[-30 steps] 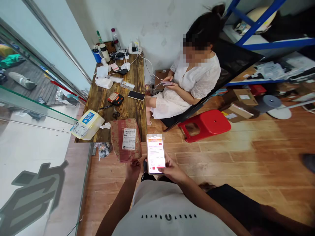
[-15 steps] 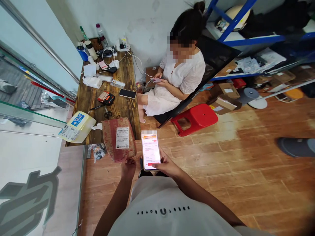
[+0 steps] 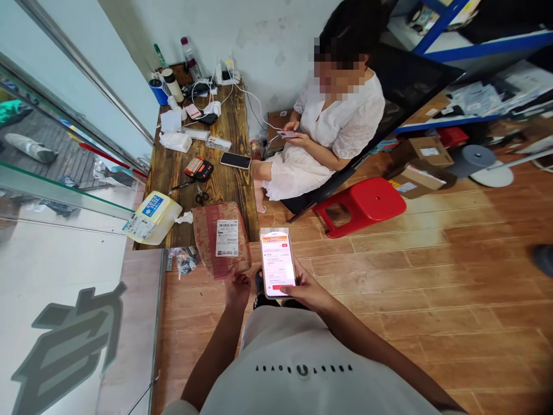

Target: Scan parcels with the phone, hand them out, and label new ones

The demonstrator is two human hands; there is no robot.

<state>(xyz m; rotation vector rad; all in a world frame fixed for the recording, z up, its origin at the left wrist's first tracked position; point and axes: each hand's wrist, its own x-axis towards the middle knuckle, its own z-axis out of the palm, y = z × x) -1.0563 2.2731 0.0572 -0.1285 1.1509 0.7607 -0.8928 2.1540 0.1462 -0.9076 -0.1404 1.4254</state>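
My right hand point(image 3: 309, 287) is closed around a smartphone point(image 3: 277, 262) with a lit white and red screen, its thumb lying over the lower part of the display. The curled fingers of my left hand point(image 3: 238, 285) grip the near edge of a cardboard parcel point(image 3: 207, 236). Reddish tape and a white shipping label point(image 3: 227, 237) cover the parcel's top. Its far part overlaps the corner of a wooden table point(image 3: 235, 190), while the near part juts out past the edge. The fingertips under the parcel are hidden.
Scissors point(image 3: 201, 195), a dark phone point(image 3: 235, 160) and a yellowish jug point(image 3: 158, 216) lie on the table. A person in white point(image 3: 332, 132) sits beyond, holding a phone. A red stool point(image 3: 367, 202) stands at right, near boxes point(image 3: 425, 153). Glass panels are at left.
The view has shifted, so the table, person and stool appear further right. Both hands keep hold of the parcel and the smartphone. The dark shape at the right edge has mostly left the view.
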